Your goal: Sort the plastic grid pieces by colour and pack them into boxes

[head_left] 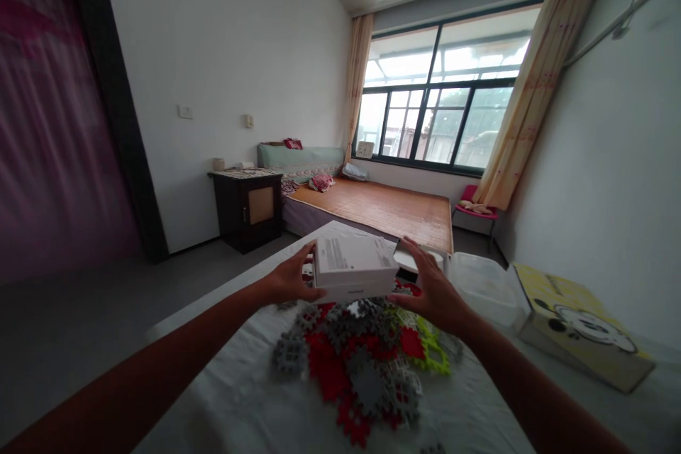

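Note:
A white box [355, 262] with small printed text on its top is held level above the pile. My left hand [292, 277] grips its left end, fingers on the upper edge and thumb at the lower corner. My right hand [433, 291] is curved round its right end, with the thumb at the lower right corner; its fingertip contact is hard to make out. Below lies a heap of notched plastic pieces in grey, red [327, 365], white and lime green [436, 358]. Behind my right hand, a dark-edged container with something white in it is partly hidden.
The heap rests on a table with a white cloth [234, 397]. A clear plastic tub [482, 287] and a yellow box with a cartoon face [585, 323] stand to the right. Beyond are a bed [383, 206], a dark cabinet [247, 209] and a pink chair [471, 195].

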A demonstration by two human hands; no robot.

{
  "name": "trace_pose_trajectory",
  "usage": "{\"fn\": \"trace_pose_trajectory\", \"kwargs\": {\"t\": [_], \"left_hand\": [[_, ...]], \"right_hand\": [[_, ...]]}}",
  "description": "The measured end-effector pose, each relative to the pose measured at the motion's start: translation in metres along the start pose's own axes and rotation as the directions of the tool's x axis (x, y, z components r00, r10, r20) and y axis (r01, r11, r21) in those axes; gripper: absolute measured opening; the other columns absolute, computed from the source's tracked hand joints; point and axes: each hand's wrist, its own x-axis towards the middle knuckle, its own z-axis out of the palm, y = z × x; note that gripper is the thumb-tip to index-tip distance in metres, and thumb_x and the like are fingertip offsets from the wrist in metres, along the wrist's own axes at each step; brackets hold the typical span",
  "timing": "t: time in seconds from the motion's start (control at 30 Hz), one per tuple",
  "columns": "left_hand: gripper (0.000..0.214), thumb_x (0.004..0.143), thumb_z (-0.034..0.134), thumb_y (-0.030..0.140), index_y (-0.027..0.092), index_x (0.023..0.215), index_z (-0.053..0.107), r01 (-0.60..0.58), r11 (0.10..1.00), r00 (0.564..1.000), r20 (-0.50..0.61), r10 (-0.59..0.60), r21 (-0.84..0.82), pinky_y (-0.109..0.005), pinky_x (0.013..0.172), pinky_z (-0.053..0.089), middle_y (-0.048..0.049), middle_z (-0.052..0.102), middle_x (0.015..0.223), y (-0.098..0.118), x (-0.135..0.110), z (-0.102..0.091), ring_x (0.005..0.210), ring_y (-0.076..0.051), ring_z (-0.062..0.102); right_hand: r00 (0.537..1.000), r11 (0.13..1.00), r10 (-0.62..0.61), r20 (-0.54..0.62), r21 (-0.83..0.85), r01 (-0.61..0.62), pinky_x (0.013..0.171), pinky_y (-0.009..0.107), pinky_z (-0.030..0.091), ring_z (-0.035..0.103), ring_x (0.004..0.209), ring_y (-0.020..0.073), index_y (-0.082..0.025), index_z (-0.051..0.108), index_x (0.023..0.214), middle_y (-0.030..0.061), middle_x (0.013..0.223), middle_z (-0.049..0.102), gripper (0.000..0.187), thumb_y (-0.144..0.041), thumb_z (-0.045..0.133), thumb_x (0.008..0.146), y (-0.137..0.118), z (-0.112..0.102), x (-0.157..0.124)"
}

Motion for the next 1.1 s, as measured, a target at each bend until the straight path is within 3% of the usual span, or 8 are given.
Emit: {"fn": "trace_pose_trajectory", "kwargs": {"t": [0.17,0.23,0.33,0.43,0.53,0.63,0.7,1.1], "left_hand": [[0.107,0.056,0.08,0.027,0.023,0.143,0.018,0.039,0.999,0.992,0.12,-0.039,0.001,-0.04,0.083,0.053,-0.0174,0.042,0.133,0.025,-0.028,0.029,0.118,-0.03,0.047],[0.108,0.057,0.079,0.029,0.022,0.144,0.016,0.081,0.997,0.988,0.128,-0.082,0.015,-0.039,0.081,0.053,-0.0179,0.043,0.132,0.023,-0.031,0.033,0.112,-0.029,0.053],[0.106,0.057,0.079,0.032,0.02,0.143,0.018,0.088,0.992,0.993,0.064,-0.094,0.093,-0.037,0.082,0.053,-0.0179,0.041,0.133,0.018,-0.03,0.031,0.115,-0.03,0.05],[0.103,0.057,0.077,0.034,0.019,0.142,0.021,0.049,0.966,0.998,-0.054,-0.037,0.254,-0.036,0.083,0.053,-0.0161,0.036,0.139,0.022,-0.025,0.022,0.124,-0.031,0.041],[0.101,0.058,0.075,0.036,0.02,0.143,0.021,0.019,0.879,0.989,-0.135,0.051,0.476,-0.04,0.094,0.046,-0.0123,0.034,0.141,0.036,-0.018,0.014,0.125,-0.031,0.039],[0.101,0.058,0.074,0.034,0.019,0.143,0.02,0.002,0.721,0.974,-0.165,0.155,0.693,-0.041,0.105,0.035,-0.0105,0.033,0.142,0.048,-0.012,0.015,0.129,-0.03,0.033],[0.099,0.058,0.072,0.027,0.019,0.143,0.021,0.007,0.615,0.968,-0.159,0.192,0.789,-0.04,0.106,0.032,-0.0105,0.035,0.141,0.052,-0.01,0.021,0.13,-0.03,0.029],[0.084,0.068,0.056,0.014,0.018,0.144,0.02,-0.221,0.215,0.935,0.143,0.325,0.951,-0.043,0.108,0.027,-0.0108,0.036,0.141,0.066,-0.005,0.053,0.133,-0.03,0.026]], "right_hand": [[0.913,0.985,-0.16,0.374,0.115,0.126,0.105,0.048,0.03,0.036,0.126,0.031,-0.024,0.032,0.14,0.0094,0.139,0.041,0.1,-0.054,0.075,0.055,-0.018,-0.004,0.03],[0.944,0.988,-0.078,0.322,0.153,0.029,0.103,0.047,0.033,0.041,0.121,0.0305,-0.023,0.037,0.137,0.0094,0.134,0.046,0.096,-0.053,0.076,0.055,-0.017,-0.012,0.028],[0.973,0.91,0.224,0.064,0.343,-0.232,0.094,0.045,0.042,0.05,0.113,0.029,-0.023,0.034,0.138,0.0095,0.131,0.05,0.089,-0.054,0.071,0.063,-0.003,-0.034,0.014],[0.845,0.695,0.529,-0.081,0.613,-0.376,0.082,0.039,0.051,0.058,0.103,0.0271,-0.023,0.033,0.138,0.0092,0.125,0.056,0.082,-0.055,0.066,0.069,0.02,-0.057,-0.016],[0.692,0.513,0.721,-0.047,0.708,-0.486,0.075,0.036,0.054,0.061,0.098,0.0274,-0.024,0.038,0.136,0.0109,0.126,0.056,0.083,-0.054,0.07,0.065,0.042,-0.068,-0.061],[0.531,0.4,0.846,-0.042,0.709,-0.58,0.076,0.036,0.054,0.062,0.098,0.0294,-0.022,0.04,0.135,0.0141,0.128,0.054,0.091,-0.051,0.077,0.057,0.057,-0.064,-0.107],[0.469,0.366,0.881,-0.054,0.705,-0.607,0.08,0.038,0.053,0.061,0.101,0.0306,-0.021,0.041,0.135,0.0151,0.128,0.055,0.094,-0.051,0.078,0.054,0.062,-0.058,-0.133],[0.441,0.425,0.886,-0.142,0.627,-0.653,0.091,0.041,0.047,0.056,0.109,0.0316,-0.018,0.04,0.134,0.0148,0.128,0.054,0.094,-0.061,0.071,0.056,0.087,-0.049,-0.194]]}}
